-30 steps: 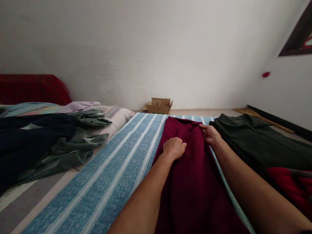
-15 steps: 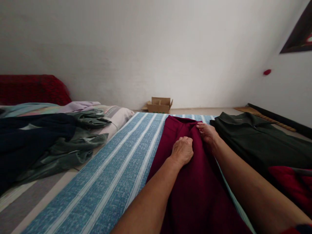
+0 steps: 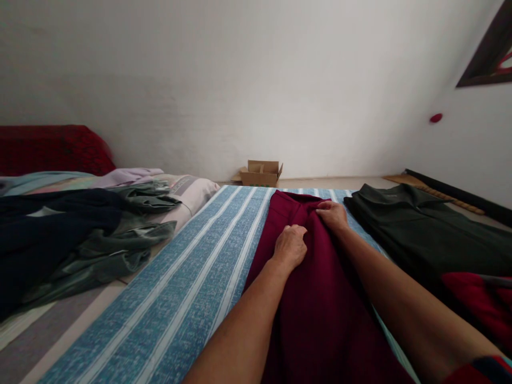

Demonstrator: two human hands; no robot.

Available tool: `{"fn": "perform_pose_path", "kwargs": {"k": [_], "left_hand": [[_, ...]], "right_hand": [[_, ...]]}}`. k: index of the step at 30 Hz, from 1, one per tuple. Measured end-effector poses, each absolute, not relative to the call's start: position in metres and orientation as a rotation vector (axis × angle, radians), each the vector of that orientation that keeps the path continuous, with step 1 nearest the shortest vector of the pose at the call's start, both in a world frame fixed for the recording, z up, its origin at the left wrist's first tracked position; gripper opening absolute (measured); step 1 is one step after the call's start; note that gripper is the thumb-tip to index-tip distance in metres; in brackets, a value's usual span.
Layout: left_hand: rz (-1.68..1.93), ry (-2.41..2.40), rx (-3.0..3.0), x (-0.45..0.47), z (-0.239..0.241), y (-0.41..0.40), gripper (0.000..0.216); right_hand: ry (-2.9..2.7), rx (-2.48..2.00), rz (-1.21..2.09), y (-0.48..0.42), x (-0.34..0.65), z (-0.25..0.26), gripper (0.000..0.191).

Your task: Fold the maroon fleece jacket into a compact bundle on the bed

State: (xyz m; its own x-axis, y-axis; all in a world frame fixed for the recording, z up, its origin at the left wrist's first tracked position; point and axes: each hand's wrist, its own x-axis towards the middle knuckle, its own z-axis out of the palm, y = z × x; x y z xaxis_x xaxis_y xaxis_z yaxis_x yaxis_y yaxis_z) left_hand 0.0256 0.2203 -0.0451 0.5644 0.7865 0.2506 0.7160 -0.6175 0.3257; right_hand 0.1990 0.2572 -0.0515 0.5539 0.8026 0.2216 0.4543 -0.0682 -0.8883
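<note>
Maroon trousers (image 3: 308, 320) lie lengthwise on a blue and white striped cloth (image 3: 192, 256), their waist end toward the wall. My left hand (image 3: 291, 245) is closed with its knuckles up, gripping the fabric below the waistband near the middle. At the right side of the waist, my right hand (image 3: 334, 215) pinches the edge between thumb and fingers. The fabric bunches slightly between my two hands. My fingertips are partly hidden by the hands themselves.
Dark green clothing (image 3: 424, 229) lies to the right, with a red garment (image 3: 480, 298) in front of it. Navy clothes (image 3: 60, 229) and grey-green clothes (image 3: 120, 250) are heaped on the left. Against the wall stands an open cardboard box (image 3: 260, 175).
Both hands have shifted slightly left with the fabric they hold. My right hand has drawn the waist edge a little inward.
</note>
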Motion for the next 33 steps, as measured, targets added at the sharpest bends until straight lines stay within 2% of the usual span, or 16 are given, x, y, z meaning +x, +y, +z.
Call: {"fn": "perform_pose_path", "kwargs": {"k": [4,7,11,18,24,29,33], "left_hand": [[0.564,1.268,2.618,0.023,-0.047,0.222,0.041],[0.548,1.271,2.627,0.023,-0.047,0.223,0.040],[0.523,1.275,2.634,0.023,-0.047,0.225,0.041],[0.528,1.293,2.622,0.023,-0.046,0.224,0.036],[0.603,1.254,2.643,0.021,-0.052,0.229,0.040],[0.649,1.235,2.637,0.019,-0.060,0.236,0.038],[0.667,1.211,2.638,0.019,-0.060,0.239,0.039]], "right_hand": [[-1.167,-1.750,0.231,0.239,0.196,-0.042,0.014],[-1.514,-1.615,0.096,0.229,0.188,-0.041,0.017],[-1.869,-1.604,0.117,0.227,0.180,-0.050,0.021],[-1.901,-1.625,0.119,0.232,0.178,-0.066,0.024],[-1.827,-1.604,0.094,0.226,0.181,-0.061,0.034],[-1.775,-1.530,0.117,0.180,0.171,-0.043,0.034],[-1.671,-1.607,0.277,0.124,0.160,-0.035,0.036]]}}
